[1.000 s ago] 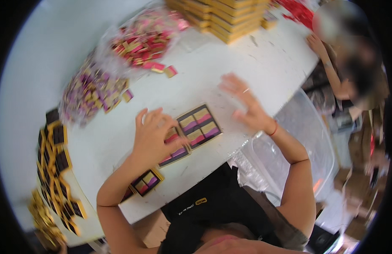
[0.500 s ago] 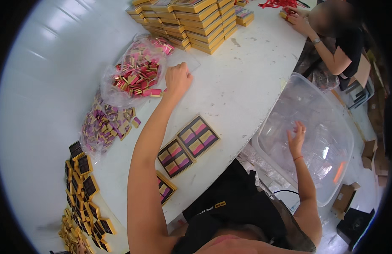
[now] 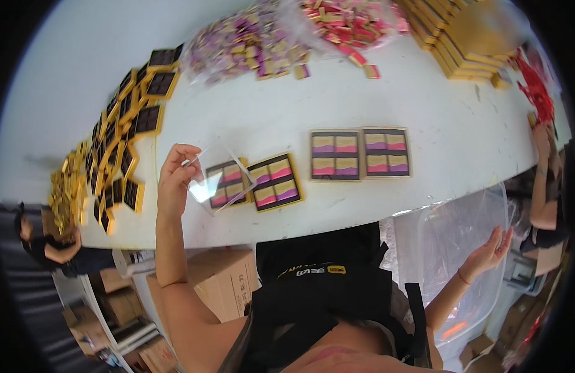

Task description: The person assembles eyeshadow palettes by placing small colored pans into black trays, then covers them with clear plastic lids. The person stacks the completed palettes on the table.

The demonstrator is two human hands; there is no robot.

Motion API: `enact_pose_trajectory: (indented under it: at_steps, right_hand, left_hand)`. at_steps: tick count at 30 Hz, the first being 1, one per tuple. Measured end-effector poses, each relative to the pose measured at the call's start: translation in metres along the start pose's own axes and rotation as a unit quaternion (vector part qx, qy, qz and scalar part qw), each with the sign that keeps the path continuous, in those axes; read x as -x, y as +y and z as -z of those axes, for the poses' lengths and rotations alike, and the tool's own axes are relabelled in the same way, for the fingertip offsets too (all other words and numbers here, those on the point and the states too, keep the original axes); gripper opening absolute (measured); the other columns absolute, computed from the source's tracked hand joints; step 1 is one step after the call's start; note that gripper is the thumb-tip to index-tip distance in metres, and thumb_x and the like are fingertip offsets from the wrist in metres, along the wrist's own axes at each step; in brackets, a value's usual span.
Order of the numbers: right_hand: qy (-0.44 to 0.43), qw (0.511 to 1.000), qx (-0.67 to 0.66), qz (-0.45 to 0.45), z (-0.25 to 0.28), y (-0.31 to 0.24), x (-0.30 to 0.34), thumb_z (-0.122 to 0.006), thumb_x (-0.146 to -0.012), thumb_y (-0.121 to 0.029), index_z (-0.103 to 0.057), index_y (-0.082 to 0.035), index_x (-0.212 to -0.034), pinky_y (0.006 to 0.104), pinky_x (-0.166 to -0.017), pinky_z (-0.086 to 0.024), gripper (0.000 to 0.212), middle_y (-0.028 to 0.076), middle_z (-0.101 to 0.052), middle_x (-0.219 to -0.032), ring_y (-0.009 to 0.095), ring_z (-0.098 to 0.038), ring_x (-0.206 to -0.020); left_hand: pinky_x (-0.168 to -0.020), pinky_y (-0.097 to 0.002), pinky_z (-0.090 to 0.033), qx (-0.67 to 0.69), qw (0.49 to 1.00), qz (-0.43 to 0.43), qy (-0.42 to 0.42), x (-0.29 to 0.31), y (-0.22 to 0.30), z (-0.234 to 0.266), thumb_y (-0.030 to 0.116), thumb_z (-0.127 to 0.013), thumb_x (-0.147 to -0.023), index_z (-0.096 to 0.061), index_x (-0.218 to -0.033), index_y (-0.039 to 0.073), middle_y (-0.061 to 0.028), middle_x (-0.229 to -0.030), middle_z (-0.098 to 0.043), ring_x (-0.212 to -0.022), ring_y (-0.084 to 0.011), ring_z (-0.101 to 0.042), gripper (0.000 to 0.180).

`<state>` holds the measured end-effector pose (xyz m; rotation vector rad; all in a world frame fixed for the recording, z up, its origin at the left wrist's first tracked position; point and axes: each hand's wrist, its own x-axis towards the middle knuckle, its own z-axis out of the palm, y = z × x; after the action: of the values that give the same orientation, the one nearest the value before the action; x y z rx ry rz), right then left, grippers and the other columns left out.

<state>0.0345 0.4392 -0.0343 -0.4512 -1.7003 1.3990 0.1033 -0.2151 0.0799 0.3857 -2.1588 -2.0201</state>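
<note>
My left hand point(image 3: 180, 176) pinches the edge of a clear plastic lid point(image 3: 222, 177), which is tilted above the table. Under it, seen partly through the plastic, lies a yellow-edged box point(image 3: 220, 196) with small gold, pink and purple packets. A second filled box point(image 3: 277, 181) sits beside it, slightly turned. Two more filled boxes, one point(image 3: 335, 155) against the other point(image 3: 387, 152), lie farther right. My right hand point(image 3: 490, 250) is raised over a large translucent plastic bin point(image 3: 424, 233), empty, its fingers apart.
Black-and-gold empty boxes point(image 3: 137, 118) are heaped at the left. Bags of purple packets point(image 3: 250, 46) and pink packets point(image 3: 353, 22) lie at the back. Stacked boxes point(image 3: 468, 56) and red ribbons point(image 3: 536, 90) stand back right. Co-workers sit at both ends; a carton point(image 3: 228, 283) stands below the table.
The view has swung left. My left hand has moved from beside the pink packets' bag to above the filled boxes at the left, with the clear lid. My right hand stays over the bin.
</note>
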Motion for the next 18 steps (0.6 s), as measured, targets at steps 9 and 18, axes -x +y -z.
enact_pose_trajectory:
  at_steps: [9,18]
  right_hand:
    - [-0.541,0.77,-0.249,-0.23,-0.215,-0.154,0.228,-0.064,-0.091,0.003,-0.048,-0.007,-0.107,0.03,-0.065,-0.059,0.025,0.007,-0.056,-0.093,0.02,-0.067,-0.081]
    - [-0.555,0.8,0.077,0.214,-0.22,-0.154,0.28,-0.075,-0.083,-0.013,-0.05,-0.005,-0.1,0.0458,-0.092,-0.045,0.031,0.011,-0.052,-0.101,0.028,-0.056,-0.1]
  left_hand:
    - [-0.1,-0.0345,-0.041,-0.266,0.954,-0.086,-0.107,-0.012,-0.05,0.024,0.012,-0.06,-0.091,-0.06,-0.119,0.005,-0.01,-0.123,-0.059,-0.116,-0.0213,-0.054,0.029]
    - [-0.11,-0.0424,-0.033,-0.441,0.861,-0.197,-0.158,0.016,-0.065,0.02,0.043,-0.088,-0.058,-0.039,-0.146,0.006,-0.0148,-0.142,-0.045,-0.128,-0.0332,-0.043,0.107]
